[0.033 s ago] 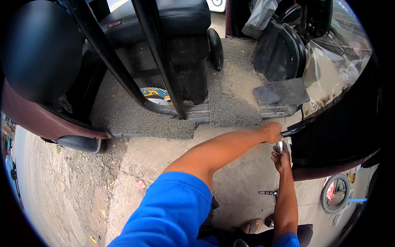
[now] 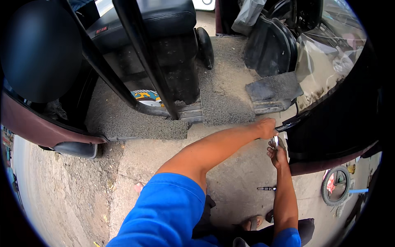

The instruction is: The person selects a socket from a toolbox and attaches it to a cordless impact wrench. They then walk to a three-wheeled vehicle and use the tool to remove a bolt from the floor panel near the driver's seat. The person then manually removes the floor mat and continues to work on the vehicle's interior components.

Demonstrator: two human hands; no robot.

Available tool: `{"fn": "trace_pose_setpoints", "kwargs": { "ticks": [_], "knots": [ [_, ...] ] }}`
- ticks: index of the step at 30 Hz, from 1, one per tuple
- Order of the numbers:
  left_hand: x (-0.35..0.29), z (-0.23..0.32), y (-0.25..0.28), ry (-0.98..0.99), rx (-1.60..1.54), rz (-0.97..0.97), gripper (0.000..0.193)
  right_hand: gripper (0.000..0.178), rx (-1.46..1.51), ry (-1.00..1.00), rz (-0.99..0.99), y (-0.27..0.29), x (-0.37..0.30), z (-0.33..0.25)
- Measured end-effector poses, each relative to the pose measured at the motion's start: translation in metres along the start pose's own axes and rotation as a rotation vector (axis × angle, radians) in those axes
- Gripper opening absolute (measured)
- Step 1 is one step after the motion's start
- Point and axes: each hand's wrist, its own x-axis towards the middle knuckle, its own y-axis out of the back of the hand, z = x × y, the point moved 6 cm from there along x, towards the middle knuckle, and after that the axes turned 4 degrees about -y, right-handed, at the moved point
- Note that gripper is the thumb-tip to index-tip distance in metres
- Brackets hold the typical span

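Observation:
My left hand [image 2: 268,128] is closed at the near end of a black bar [image 2: 294,122] that runs along the edge of the dark panel on the right. Just below it, my right hand [image 2: 277,154] holds a short shiny silver metal piece [image 2: 275,141] upright between thumb and fingers. Its top reaches the underside of my left fist, and its exact kind is hidden by my fingers. On the ground beside my right forearm lies a slim dark and silver tool [image 2: 266,188].
Ahead is a vehicle floor with grey carpet [image 2: 226,103], black upright tubes [image 2: 144,53] and a black padded seat [image 2: 144,20]. A loose carpeted flap [image 2: 275,89] lies near the bar. A tyre [image 2: 325,190] is on the ground at right; my sandalled foot [image 2: 252,223] is below.
The view has shifted slightly, so the vehicle sits a little further left. Both hands stay together at the bar's end with the silver piece between them.

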Motion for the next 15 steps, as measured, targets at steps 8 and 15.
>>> {"fn": "trace_pose_setpoints", "kwargs": {
  "ticks": [8, 15],
  "knots": [
    [-0.001, -0.005, 0.008, 0.148, 0.060, -0.028, 0.045, 0.066, 0.113, 0.015, -0.274, -0.014, -0.002, -0.001],
    [-0.004, -0.006, 0.007, 0.160, 0.126, -0.040, 0.061, 0.070, 0.030, -0.008, -0.298, -0.017, -0.004, 0.000]
  ]
}}
